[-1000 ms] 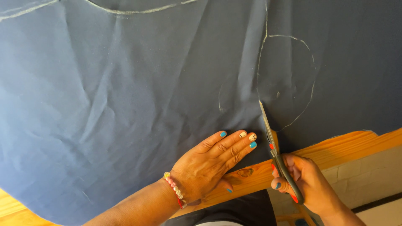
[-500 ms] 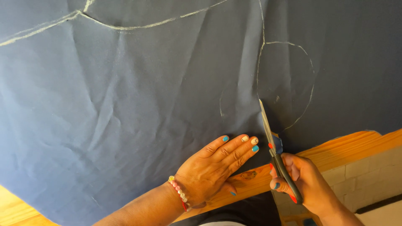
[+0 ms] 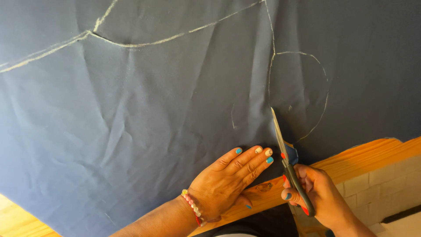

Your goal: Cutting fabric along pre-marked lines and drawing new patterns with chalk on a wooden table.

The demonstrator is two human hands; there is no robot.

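Navy fabric (image 3: pixel 131 131) spread over wooden table (image 3: pixel 372 153). Scissors (image 3: pixel 287 160) in right hand (image 3: pixel 320 197), fingers curled through handles; cut just begun at edge — chalk line (image 3: pixel 271 70) ahead uncut. Left hand (image 3: pixel 228 184) flat, fingers together, pinning cloth.

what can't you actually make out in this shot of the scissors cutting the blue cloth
- Head view: the lower blade of the scissors is under the blue fabric.
- The scissor handle loops are wrapped by the right hand.
- The chalk lines run off the top and left edges.
- Most of the wooden table is covered by the fabric.
- The left hand hides the cloth edge beneath it.
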